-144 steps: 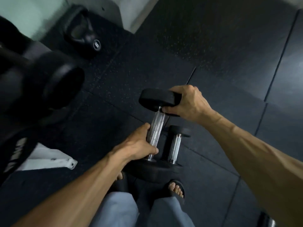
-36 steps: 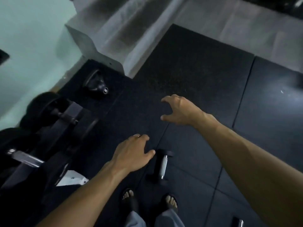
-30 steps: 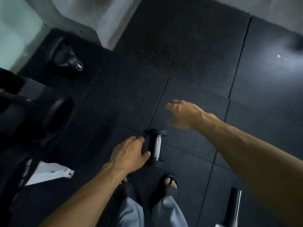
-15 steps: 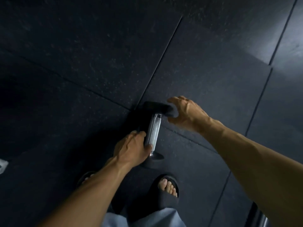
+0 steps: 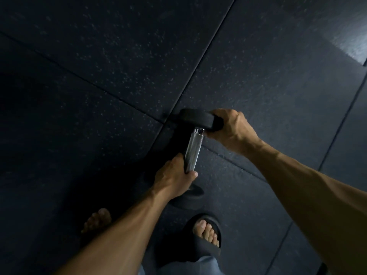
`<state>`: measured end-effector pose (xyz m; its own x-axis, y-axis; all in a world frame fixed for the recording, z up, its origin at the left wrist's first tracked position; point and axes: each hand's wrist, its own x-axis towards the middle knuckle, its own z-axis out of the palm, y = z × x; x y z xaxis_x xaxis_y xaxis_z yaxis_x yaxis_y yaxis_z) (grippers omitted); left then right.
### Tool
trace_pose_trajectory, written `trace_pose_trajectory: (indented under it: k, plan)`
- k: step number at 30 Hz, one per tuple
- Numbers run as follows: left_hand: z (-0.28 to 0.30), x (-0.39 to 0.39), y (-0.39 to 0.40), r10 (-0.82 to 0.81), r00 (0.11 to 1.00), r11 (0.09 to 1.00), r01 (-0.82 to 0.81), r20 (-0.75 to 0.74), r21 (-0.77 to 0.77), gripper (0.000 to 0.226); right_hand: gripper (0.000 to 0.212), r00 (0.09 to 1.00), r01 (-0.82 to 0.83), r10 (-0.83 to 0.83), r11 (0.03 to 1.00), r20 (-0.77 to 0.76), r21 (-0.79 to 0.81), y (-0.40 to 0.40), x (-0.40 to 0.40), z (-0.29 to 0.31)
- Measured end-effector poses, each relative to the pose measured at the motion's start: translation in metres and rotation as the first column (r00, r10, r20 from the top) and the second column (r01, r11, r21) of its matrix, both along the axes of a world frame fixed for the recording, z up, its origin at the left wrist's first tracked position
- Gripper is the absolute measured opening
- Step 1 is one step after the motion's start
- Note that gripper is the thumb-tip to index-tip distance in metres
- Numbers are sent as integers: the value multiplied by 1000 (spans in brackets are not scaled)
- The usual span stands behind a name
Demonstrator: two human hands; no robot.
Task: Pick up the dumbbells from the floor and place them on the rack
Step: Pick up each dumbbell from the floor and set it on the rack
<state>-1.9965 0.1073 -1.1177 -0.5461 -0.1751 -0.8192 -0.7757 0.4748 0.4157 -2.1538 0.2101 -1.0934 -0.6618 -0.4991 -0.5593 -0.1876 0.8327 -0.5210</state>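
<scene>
A dumbbell (image 5: 193,149) with black round heads and a chrome handle lies on the dark rubber floor just ahead of my feet. My left hand (image 5: 173,180) grips the near part of the chrome handle. My right hand (image 5: 230,129) grips the far black head from the right side, thumb under its edge. The near head shows partly below my left hand. No rack is in view.
Dark speckled rubber floor tiles (image 5: 119,66) with seams fill the view. My two feet in black slide sandals (image 5: 206,235) stand just behind the dumbbell.
Both hands came down onto the dumbbell: the left closed round the chrome handle and the right closed on the far head. The camera dropped closer to the floor.
</scene>
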Motion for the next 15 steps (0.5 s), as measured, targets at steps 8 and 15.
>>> trace_pose_trajectory:
  k: [8,15]
  plan:
    - [56,12,-11,-43,999,999,43,4,-27,41,16,999,12,-11,1000,46,-9,-3,7,51]
    - [175,-7,-28,0,998,999,-3,-59,-45,44,17,1000,-26,26,998,-2,-64,-23,-16,166]
